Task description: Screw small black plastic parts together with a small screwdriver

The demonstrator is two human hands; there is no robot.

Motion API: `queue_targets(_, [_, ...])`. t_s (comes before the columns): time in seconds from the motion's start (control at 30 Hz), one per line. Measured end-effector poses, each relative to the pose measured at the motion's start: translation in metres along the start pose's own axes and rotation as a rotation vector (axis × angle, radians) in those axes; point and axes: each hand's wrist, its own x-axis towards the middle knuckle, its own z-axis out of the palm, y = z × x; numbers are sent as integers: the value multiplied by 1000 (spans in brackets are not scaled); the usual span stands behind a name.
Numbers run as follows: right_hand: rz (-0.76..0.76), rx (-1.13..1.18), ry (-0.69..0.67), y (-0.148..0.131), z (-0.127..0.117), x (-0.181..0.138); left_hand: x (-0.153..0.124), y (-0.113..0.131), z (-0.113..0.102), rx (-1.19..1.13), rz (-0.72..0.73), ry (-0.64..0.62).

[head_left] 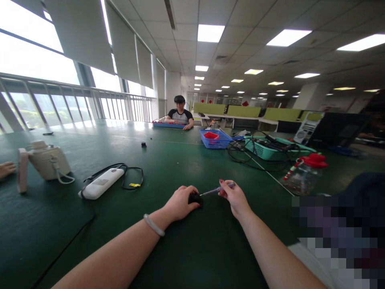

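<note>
My left hand [181, 202] is closed around a small black part [195, 198] on the green table; the fingers and thumb hide much of it, and I cannot make out its kind. In my right hand [235, 198] is a screwdriver [217, 189] with a clear, purplish handle, pinched between thumb and fingers. Its thin metal shaft points left, and the tip meets or nearly meets the right side of the black part. A pale bangle circles my left wrist.
To the left lie a white device with a black strap [104, 183] and a cream bag [49, 161]. A small black piece [143, 144] sits further back. Blue basket [221, 141], green basket [261, 150] and red-lidded jar [305, 176] stand right. Another person [180, 116] sits opposite.
</note>
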Motion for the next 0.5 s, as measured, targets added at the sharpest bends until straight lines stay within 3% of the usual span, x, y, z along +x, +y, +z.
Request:
queue_targets(0.23, [14, 26, -113, 5, 2, -1, -1, 2, -2, -1, -11, -24])
queue_targets(0.5, [136, 149, -138, -3, 7, -10, -1, 3, -2, -1, 3, -13])
